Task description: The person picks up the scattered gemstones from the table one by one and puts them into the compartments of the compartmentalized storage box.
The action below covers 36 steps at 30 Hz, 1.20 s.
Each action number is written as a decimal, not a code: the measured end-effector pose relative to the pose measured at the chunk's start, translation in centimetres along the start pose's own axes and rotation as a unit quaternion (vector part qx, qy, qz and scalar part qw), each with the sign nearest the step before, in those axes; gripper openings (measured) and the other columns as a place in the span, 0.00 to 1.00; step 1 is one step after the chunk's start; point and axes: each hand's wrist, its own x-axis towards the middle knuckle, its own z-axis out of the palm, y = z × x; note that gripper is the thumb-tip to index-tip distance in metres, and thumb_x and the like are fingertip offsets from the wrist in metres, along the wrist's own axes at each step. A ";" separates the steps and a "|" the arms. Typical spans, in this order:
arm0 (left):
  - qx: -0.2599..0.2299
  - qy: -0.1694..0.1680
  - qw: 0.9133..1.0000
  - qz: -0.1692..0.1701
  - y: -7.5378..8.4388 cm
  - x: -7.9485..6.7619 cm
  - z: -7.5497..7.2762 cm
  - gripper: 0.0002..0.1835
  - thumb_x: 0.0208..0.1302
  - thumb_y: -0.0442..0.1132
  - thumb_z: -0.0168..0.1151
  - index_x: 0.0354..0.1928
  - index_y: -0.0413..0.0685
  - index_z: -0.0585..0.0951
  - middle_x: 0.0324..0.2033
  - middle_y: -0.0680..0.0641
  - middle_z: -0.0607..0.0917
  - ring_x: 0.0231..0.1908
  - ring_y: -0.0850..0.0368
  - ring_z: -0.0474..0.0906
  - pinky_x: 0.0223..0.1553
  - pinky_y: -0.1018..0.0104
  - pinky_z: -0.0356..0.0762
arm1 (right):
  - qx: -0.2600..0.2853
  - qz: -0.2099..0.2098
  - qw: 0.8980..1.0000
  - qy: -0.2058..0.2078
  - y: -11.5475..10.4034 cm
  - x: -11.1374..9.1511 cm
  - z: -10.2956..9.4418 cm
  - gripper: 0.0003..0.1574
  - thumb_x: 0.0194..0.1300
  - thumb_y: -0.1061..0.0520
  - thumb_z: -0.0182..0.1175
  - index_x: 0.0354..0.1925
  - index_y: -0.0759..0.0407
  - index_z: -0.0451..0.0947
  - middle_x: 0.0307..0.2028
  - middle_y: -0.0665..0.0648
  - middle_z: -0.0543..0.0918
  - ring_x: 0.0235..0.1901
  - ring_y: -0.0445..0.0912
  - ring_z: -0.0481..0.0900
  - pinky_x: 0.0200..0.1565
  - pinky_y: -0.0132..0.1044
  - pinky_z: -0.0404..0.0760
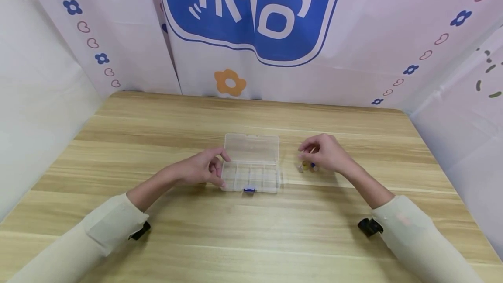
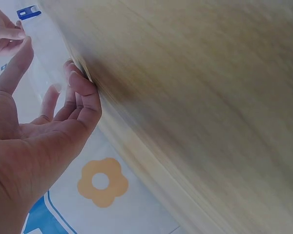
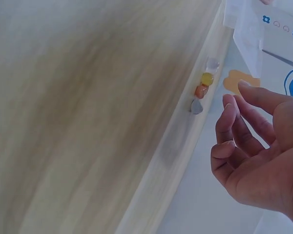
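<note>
A clear plastic compartment box (image 1: 250, 177) stands on the table with its lid (image 1: 251, 148) raised toward the back and a blue latch (image 1: 249, 190) at its front. My left hand (image 1: 201, 167) holds the box at its left side, thumb near the front corner and index finger by the hinge; other fingers curl beside the wall. To the right of the box lie several small, rounded, bead-like pieces (image 3: 201, 91), among them yellow, orange and clear ones. Just over them is my right hand (image 1: 325, 153), its fingers loosely bent, with nothing visible between thumb and index finger (image 3: 228, 112).
The wood-grain table (image 1: 243, 235) reaches back to a printed cloth (image 1: 338, 80) with a blue sign and an orange flower. White cloth hangs at both sides. A black strap piece (image 1: 370, 227) sits under the right sleeve, another (image 1: 140, 230) under the left.
</note>
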 end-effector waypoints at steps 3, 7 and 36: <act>-0.003 -0.001 1.000 -0.002 -0.1 0.0 0.0 0.31 0.59 0.28 0.75 0.60 0.30 0.68 0.30 0.45 0.79 0.32 0.54 0.73 0.34 0.68 0.73 | -0.007 0.009 1.000 -0.001 0.3 0.0 -0.1 0.09 0.67 0.62 0.69 0.43 0.67 0.87 0.32 0.54 0.87 0.31 0.45 0.82 0.35 0.36 0.80; -0.004 0.000 1.000 -0.003 -0.2 0.0 0.0 0.32 0.59 0.28 0.75 0.60 0.30 0.68 0.30 0.45 0.79 0.32 0.53 0.74 0.34 0.68 0.73 | -0.017 0.015 1.000 -0.002 0.9 -0.1 -0.3 0.08 0.67 0.62 0.70 0.42 0.67 0.87 0.32 0.55 0.87 0.32 0.46 0.81 0.35 0.35 0.80; -0.007 -0.004 1.000 -0.006 -0.4 0.2 0.0 0.33 0.58 0.29 0.76 0.61 0.30 0.67 0.30 0.45 0.79 0.32 0.53 0.74 0.33 0.68 0.74 | -0.030 0.041 0.998 -0.035 2.3 -1.9 -1.1 0.06 0.62 0.61 0.74 0.37 0.63 0.88 0.30 0.52 0.87 0.30 0.45 0.78 0.33 0.35 0.76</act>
